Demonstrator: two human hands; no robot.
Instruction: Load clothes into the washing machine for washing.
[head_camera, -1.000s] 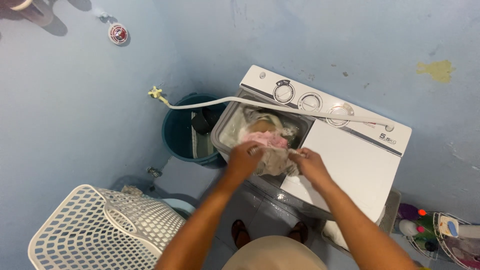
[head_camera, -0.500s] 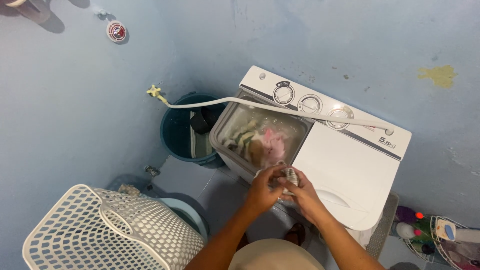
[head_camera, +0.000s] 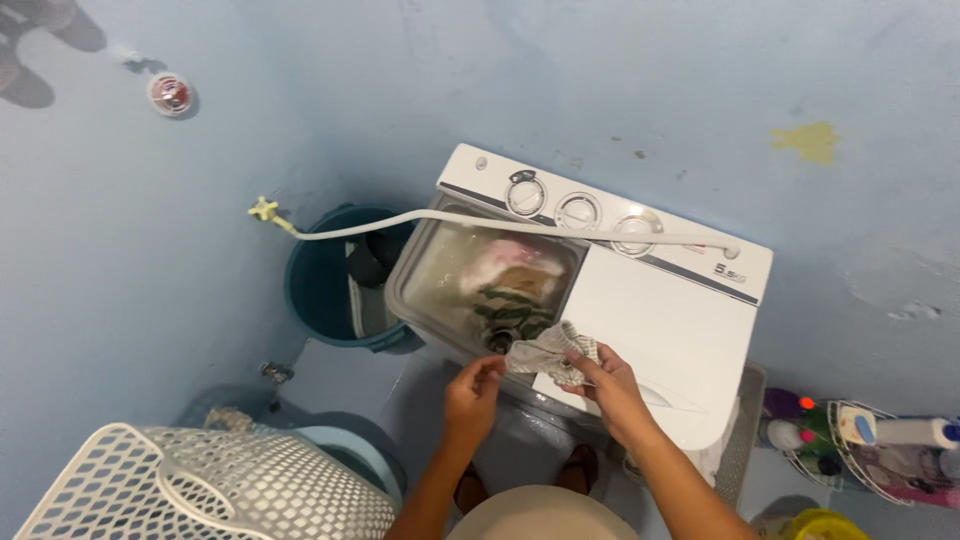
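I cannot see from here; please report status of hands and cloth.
Left hand and right hand both grip small wet cloth. Held over washing machine front edge. Nothing in the way.

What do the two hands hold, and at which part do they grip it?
Both hold one small wet striped cloth. The right hand grips its right side; the left hand pinches its left end, at the front edge of the washing machine.

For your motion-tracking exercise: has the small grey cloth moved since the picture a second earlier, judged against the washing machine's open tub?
Yes. The grey cloth has come out of the tub, towards the person, and is now held over the machine's front edge by both hands.
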